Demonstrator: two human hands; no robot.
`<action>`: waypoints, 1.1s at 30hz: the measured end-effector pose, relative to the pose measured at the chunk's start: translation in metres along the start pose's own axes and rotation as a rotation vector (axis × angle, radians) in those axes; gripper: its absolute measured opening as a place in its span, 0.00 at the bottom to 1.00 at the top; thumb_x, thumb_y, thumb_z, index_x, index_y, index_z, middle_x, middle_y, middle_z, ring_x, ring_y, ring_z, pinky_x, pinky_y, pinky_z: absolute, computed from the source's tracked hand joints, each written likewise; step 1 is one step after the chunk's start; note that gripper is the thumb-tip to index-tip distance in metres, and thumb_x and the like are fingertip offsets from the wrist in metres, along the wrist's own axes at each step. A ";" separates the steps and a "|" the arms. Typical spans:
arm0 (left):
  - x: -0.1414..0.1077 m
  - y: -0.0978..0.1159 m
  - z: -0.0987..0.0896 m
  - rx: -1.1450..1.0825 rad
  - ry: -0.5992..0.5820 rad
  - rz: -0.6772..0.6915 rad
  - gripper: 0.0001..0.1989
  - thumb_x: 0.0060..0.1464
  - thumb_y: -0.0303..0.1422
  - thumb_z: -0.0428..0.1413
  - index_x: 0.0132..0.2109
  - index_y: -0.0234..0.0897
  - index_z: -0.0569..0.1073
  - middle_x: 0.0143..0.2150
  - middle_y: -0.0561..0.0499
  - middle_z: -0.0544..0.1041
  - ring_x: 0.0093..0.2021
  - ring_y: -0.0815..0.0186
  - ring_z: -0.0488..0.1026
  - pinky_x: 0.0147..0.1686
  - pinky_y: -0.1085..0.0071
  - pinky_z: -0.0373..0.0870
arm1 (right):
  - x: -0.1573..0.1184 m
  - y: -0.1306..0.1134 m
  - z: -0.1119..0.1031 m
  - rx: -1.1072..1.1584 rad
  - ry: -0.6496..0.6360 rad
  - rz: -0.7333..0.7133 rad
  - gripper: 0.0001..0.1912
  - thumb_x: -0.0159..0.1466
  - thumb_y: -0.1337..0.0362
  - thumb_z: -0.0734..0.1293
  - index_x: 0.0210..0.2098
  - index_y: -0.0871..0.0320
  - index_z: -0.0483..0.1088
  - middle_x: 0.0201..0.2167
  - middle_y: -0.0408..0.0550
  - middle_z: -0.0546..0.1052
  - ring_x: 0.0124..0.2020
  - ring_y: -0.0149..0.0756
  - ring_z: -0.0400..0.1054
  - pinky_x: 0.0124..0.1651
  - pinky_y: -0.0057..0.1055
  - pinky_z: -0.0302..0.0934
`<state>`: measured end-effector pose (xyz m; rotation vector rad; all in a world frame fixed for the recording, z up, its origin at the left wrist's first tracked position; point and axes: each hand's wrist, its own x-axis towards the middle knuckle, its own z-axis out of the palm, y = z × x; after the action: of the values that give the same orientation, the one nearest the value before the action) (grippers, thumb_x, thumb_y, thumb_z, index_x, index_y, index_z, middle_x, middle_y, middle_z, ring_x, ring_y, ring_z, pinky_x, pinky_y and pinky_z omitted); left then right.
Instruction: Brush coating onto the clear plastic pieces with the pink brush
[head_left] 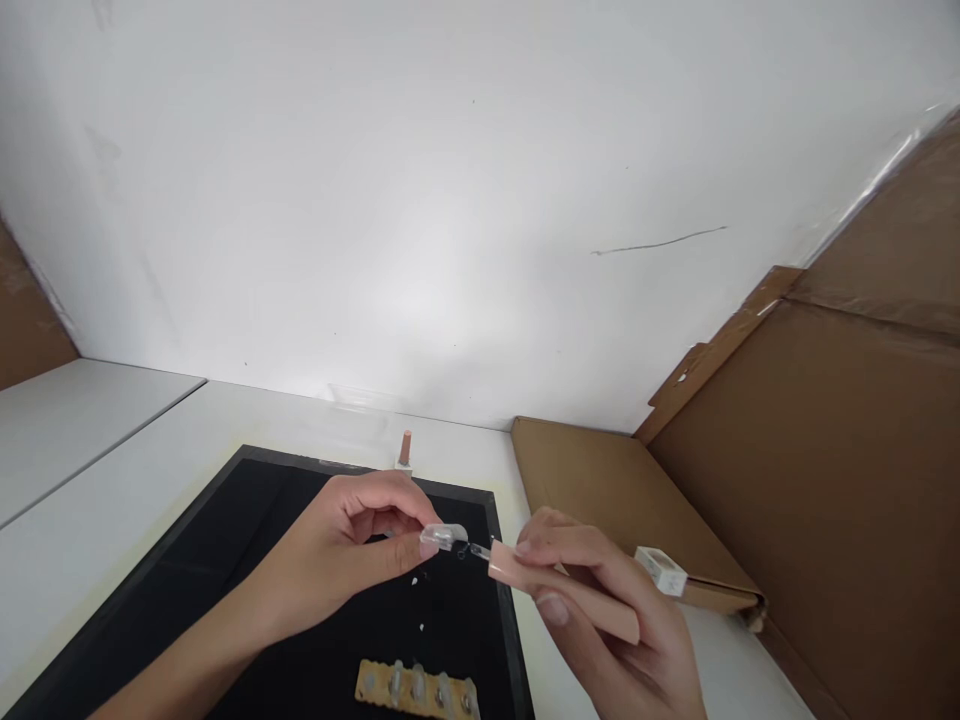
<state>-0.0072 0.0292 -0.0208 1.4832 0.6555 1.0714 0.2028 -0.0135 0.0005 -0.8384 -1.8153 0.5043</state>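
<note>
My left hand (360, 535), over the black mat, pinches a clear false nail (446, 535) between thumb and fingertips. My right hand (607, 590) is closed round the long pink cap of a nail polish brush (577, 590). The brush points left, its tip at or very near the right end of the false nail; whether they touch I cannot tell. Below the hands, a yellowish strip (416, 690) lies on the mat with several clear nail tips standing on it. Tiny white bits lie between the strip and my left hand.
The black mat (277, 500) covers much of the white table (142, 470). Behind it stands a small bottle with a pink cap (405, 450). A flat cardboard box (592, 470) and a small white block (660, 571) are at the right. A white wall (420, 220) rises behind, with cardboard (840, 420) beside it.
</note>
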 end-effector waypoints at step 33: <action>-0.001 0.001 0.003 0.381 0.056 0.255 0.06 0.56 0.23 0.55 0.33 0.35 0.76 0.31 0.49 0.76 0.32 0.67 0.72 0.30 0.74 0.68 | 0.001 0.002 -0.006 -0.150 0.035 -0.161 0.09 0.63 0.74 0.62 0.37 0.54 0.68 0.22 0.41 0.69 0.23 0.30 0.61 0.24 0.27 0.56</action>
<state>-0.0050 0.0265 -0.0198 1.9101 0.7540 1.2330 0.2084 -0.0112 0.0022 -0.7879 -1.8866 0.2514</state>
